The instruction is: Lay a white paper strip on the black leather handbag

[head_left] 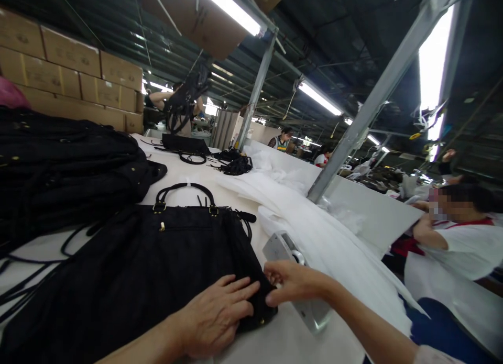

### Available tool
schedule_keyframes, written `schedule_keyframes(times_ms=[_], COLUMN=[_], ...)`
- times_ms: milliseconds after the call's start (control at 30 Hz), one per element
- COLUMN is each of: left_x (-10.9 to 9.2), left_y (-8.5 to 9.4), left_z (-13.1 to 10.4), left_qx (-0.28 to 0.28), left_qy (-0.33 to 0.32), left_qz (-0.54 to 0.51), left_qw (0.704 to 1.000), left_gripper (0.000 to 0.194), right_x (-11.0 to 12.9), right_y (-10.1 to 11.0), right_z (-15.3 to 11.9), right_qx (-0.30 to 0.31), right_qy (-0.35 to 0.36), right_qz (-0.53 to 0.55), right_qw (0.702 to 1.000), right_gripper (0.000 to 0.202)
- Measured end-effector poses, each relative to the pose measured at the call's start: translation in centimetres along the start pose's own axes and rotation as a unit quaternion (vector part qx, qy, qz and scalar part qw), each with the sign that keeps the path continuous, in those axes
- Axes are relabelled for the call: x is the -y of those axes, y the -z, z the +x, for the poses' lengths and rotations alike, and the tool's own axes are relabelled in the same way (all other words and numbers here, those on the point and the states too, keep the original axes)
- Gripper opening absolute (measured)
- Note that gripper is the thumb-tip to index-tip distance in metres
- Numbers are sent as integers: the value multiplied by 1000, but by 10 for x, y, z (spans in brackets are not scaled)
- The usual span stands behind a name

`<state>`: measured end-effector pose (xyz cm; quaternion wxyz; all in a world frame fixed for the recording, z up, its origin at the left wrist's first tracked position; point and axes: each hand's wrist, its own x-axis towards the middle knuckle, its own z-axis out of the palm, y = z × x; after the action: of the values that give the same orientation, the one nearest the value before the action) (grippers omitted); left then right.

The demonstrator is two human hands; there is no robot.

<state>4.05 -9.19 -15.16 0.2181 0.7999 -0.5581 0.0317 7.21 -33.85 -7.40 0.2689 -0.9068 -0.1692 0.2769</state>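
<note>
A black bag [157, 264] with two gold-ringed handles and a front zipper lies flat on the white table [236, 196]. My left hand [218, 311] rests palm down on the bag's lower right part, fingers spread. At the bag's right edge my right hand [293, 283] has its fingers curled, with thumb and fingers closed around the black fabric of the corner. Partly beneath my right wrist is a grey metal device [314, 314] with a ring-shaped part.
Black bags [70, 165] are piled at the left, with cardboard boxes [70, 81] behind. White sheets [334, 238] spread along the right. A slanted metal post [353, 128] rises there. One person [463, 233] sits at the right; another lifts a black bag [184, 99] at the back.
</note>
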Motion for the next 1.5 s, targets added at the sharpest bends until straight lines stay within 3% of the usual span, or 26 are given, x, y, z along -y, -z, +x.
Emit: schedule_keyframes(times_ms=[100, 233, 333, 433, 533, 633, 733, 833, 967, 1067, 1167, 1233, 1300, 1367, 1400, 1433, 1500], left_x=[2, 1, -1, -3, -3, -3, -2, -1, -3, -5, -4, -3, -2, -1, -1, 0, 2], left_y=[-2, -3, -5, -7, -9, -9, -10, -10, -8, -7, -9, -11, -13, -15, -15, -16, -15], left_z=[1, 6, 9, 9, 9, 8, 6, 3, 1, 4, 5, 5, 4, 5, 5, 6, 4], left_qx=[9, 27, 31, 19, 11, 7, 7, -4, -19, -22, -24, -24, -23, -26, -27, -29, -33], left_qy=[2, 4, 0, -4, 0, -5, -7, -9, 8, -4, -17, -14, -12, -15, -20, -23, -20], left_qz=[0, 14, 25, 38, 47, 44, 31, 9, -30, -32, -20, -17, -18, -23, -26, -29, -28], left_qw=[1000, 1000, 999, 999, 999, 999, 999, 1000, 999, 999, 999, 999, 999, 999, 999, 999, 999], left_gripper=[43, 41, 34, 33, 32, 28, 27, 31, 48, 52, 46, 45, 46, 45, 43, 39, 30], right_x=[-29, -48, -39, -22, -3, 10, 10, -9, -44, -37, 18, 61, 83, 73, 58, 38, -3], right_y=[-10, -33, -34, -14, 6, 7, -9, -33, -61, -59, -38, -25, -24, -38, -48, -59, -76], right_z=[-6, 10, 23, 28, 24, 19, 16, 14, 7, 2, 1, 7, 19, 36, 45, 55, 72], right_qx=[27, -56, -22, 52, 81, 25, -43, -44, -115, -180, -268, -338, -396, -428, -423, -421, -401], right_qy=[14, 3, -34, -88, -125, -150, -183, -212, -225, -176, -65, 66, 221, 304, 309, 288, 172], right_qz=[142, 164, 169, 182, 202, 144, 76, 117, 101, -39, -203, -199, -147, -117, -122, -129, -111], right_qw=[989, 985, 985, 978, 968, 978, 979, 969, 962, 967, 940, 917, 879, 843, 843, 850, 893], right_gripper=[37, 20, 23, 25, 19, 24, 22, 6, 12, 24, 39, 43, 46, 50, 53, 54, 52])
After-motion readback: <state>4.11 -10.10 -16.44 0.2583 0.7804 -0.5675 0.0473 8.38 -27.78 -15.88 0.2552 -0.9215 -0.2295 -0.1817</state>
